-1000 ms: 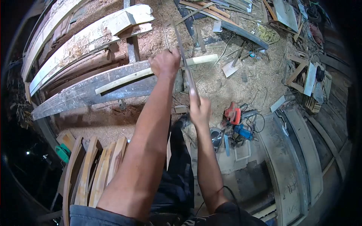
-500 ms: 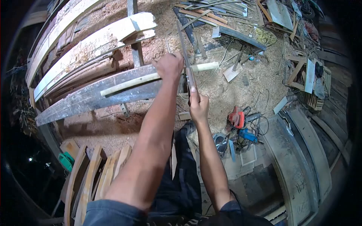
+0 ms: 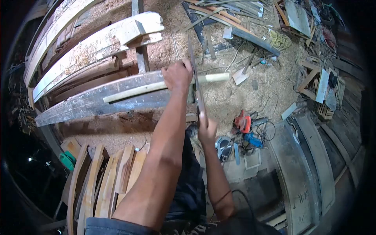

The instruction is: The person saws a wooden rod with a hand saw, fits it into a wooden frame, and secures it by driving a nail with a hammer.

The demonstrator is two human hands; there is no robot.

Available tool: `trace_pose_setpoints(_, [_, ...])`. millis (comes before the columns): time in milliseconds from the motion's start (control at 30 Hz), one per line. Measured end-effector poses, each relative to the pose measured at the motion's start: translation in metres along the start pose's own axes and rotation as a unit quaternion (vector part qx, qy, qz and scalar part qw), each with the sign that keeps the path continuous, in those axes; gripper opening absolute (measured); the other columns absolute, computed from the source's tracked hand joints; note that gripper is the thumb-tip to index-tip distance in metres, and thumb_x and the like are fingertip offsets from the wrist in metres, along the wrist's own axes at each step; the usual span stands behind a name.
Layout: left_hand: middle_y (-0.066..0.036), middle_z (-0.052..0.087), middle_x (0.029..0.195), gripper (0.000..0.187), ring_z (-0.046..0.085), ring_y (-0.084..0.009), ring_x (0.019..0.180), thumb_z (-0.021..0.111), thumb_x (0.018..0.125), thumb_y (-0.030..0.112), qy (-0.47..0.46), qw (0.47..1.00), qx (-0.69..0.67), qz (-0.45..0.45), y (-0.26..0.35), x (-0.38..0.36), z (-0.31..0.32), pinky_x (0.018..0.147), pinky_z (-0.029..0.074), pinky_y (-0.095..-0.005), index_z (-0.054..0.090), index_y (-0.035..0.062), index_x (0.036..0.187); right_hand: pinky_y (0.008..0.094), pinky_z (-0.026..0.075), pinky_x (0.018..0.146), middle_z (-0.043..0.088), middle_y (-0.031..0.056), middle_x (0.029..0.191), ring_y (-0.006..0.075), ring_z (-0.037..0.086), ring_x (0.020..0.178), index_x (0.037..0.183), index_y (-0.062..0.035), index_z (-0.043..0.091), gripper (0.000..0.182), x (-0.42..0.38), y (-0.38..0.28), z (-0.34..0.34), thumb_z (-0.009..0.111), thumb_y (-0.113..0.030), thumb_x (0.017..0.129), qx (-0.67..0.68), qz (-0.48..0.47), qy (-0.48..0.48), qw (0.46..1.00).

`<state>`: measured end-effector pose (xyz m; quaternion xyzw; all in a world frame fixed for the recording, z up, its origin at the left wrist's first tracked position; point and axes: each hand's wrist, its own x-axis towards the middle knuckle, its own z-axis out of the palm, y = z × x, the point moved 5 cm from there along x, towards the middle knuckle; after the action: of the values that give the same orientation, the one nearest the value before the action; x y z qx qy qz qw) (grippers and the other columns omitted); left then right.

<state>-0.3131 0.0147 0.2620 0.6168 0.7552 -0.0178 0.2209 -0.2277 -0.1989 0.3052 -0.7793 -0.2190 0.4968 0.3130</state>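
Note:
A pale wooden stick [image 3: 133, 91] lies across a long grey plank [image 3: 82, 105], its right end sticking out past the plank. My left hand [image 3: 178, 75] is closed over the stick near the plank's right end and presses it down. In my right hand [image 3: 206, 130] is the handle of a handsaw [image 3: 197, 84], closed in my fingers. The long, thin blade points away from me and crosses the stick just right of my left hand. Whether the teeth have cut into the wood cannot be made out.
Rough pale boards [image 3: 113, 35] lie beyond the plank. Curved timber pieces [image 3: 92, 172] stand at lower left. On the right are a red power tool [image 3: 243, 122], a blue power tool [image 3: 253, 140] and cords. Wood scraps [image 3: 219, 15] and sawdust cover the ground.
My right hand has drawn the handsaw back toward my body. My left hand stays on the stick. The view has shifted slightly.

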Motion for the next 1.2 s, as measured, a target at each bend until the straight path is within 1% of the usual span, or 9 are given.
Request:
trace_pose_setpoints(167, [-0.024, 0.070, 0.076, 0.044, 0.068, -0.0367, 0.072, 0.046, 0.093, 0.032, 0.073, 0.997, 0.003, 0.014, -0.004, 0.002, 0.007, 0.092, 0.044, -0.0438, 0.074, 0.0037, 0.075, 0.0335, 0.028, 0.048, 0.039, -0.0023, 0.054, 0.0079, 0.035, 0.054, 0.063, -0.0019, 0.045, 0.054, -0.064, 0.042, -0.017, 0.053, -0.038, 0.102, 0.044, -0.081, 0.035, 0.995])
trace_pose_setpoints(333, [-0.024, 0.070, 0.075, 0.046, 0.067, -0.0369, 0.070, 0.044, 0.094, 0.031, 0.068, 0.997, -0.028, 0.014, -0.006, 0.000, 0.004, 0.092, 0.045, -0.0441, 0.073, 0.0018, 0.074, 0.0301, 0.030, 0.047, 0.041, -0.0040, 0.053, 0.0068, 0.039, 0.051, 0.063, -0.0019, 0.052, 0.052, 0.015, -0.007, 0.006, 0.054, -0.038, 0.100, 0.083, -0.016, 0.002, 0.996])
trace_pose_setpoints(467, [-0.023, 0.070, 0.075, 0.048, 0.067, -0.0361, 0.069, 0.043, 0.094, 0.030, 0.020, 1.000, -0.003, 0.001, -0.007, 0.001, 0.008, 0.091, 0.046, -0.0431, 0.072, -0.0002, 0.072, 0.0303, 0.027, 0.047, 0.039, -0.0044, 0.054, 0.0071, 0.035, 0.051, 0.061, -0.0035, 0.045, 0.054, -0.067, 0.063, -0.014, 0.054, -0.040, 0.100, 0.063, -0.040, 0.041, 0.996])
trace_pose_setpoints(733, [-0.024, 0.069, 0.075, 0.049, 0.068, -0.0359, 0.070, 0.043, 0.094, 0.030, 0.050, 0.998, -0.007, 0.021, -0.004, 0.000, 0.007, 0.089, 0.045, -0.0434, 0.073, -0.0012, 0.072, 0.0306, 0.028, 0.047, 0.041, -0.0022, 0.052, 0.0087, 0.038, 0.051, 0.063, -0.0018, 0.054, 0.054, 0.009, 0.001, 0.002, 0.052, -0.041, 0.100, 0.028, -0.052, 0.024, 0.998])
trace_pose_setpoints(900, [-0.024, 0.069, 0.076, 0.048, 0.067, -0.0366, 0.070, 0.043, 0.094, 0.030, 0.054, 0.998, -0.020, 0.020, -0.009, 0.000, 0.008, 0.088, 0.046, -0.0439, 0.072, -0.0017, 0.072, 0.0318, 0.030, 0.047, 0.043, -0.0029, 0.054, 0.0081, 0.040, 0.051, 0.068, -0.0020, 0.058, 0.052, -0.054, 0.035, -0.029, 0.049, -0.040, 0.101, -0.012, -0.029, 0.013, 0.999])
trace_pose_setpoints(967, [-0.024, 0.069, 0.076, 0.048, 0.067, -0.0365, 0.069, 0.043, 0.094, 0.030, 0.034, 0.999, -0.017, 0.010, -0.006, 0.004, 0.003, 0.087, 0.046, -0.0438, 0.072, -0.0012, 0.072, 0.0377, 0.038, 0.053, 0.046, 0.0118, 0.051, 0.0152, 0.050, 0.050, 0.075, 0.0024, 0.061, 0.039, 0.018, 0.010, -0.007, 0.053, -0.026, 0.100, -0.037, -0.100, -0.011, 0.994])
trace_pose_setpoints(1033, [-0.024, 0.069, 0.076, 0.047, 0.067, -0.0364, 0.069, 0.043, 0.094, 0.029, 0.005, 1.000, -0.013, -0.003, -0.007, -0.004, 0.010, 0.086, 0.047, -0.0436, 0.072, -0.0008, 0.072, 0.0376, 0.037, 0.053, 0.047, 0.0123, 0.052, 0.0163, 0.049, 0.050, 0.075, 0.0022, 0.061, 0.040, 0.008, 0.026, -0.002, 0.053, -0.027, 0.100, -0.013, -0.097, 0.005, 0.995])
trace_pose_setpoints(1133, [-0.023, 0.069, 0.074, 0.046, 0.067, -0.0361, 0.067, 0.043, 0.093, 0.028, 0.075, 0.997, -0.003, 0.034, -0.014, -0.004, 0.011, 0.083, 0.048, -0.0429, 0.072, 0.0000, 0.071, 0.0372, 0.035, 0.050, 0.049, 0.0142, 0.054, 0.0186, 0.046, 0.049, 0.073, 0.0021, 0.060, 0.041, -0.049, 0.059, -0.024, 0.054, -0.029, 0.100, -0.010, -0.042, 0.014, 0.999])
trace_pose_setpoints(1200, [-0.019, 0.071, 0.075, 0.046, 0.068, -0.0319, 0.072, 0.041, 0.092, 0.028, 0.065, 0.997, -0.005, 0.038, -0.010, 0.001, 0.012, 0.091, 0.045, -0.0423, 0.074, 0.0026, 0.074, 0.0373, 0.034, 0.048, 0.046, 0.0117, 0.053, 0.0168, 0.043, 0.050, 0.069, 0.0019, 0.057, 0.045, -0.069, 0.075, -0.036, 0.055, -0.031, 0.099, 0.012, -0.079, 0.008, 0.997])
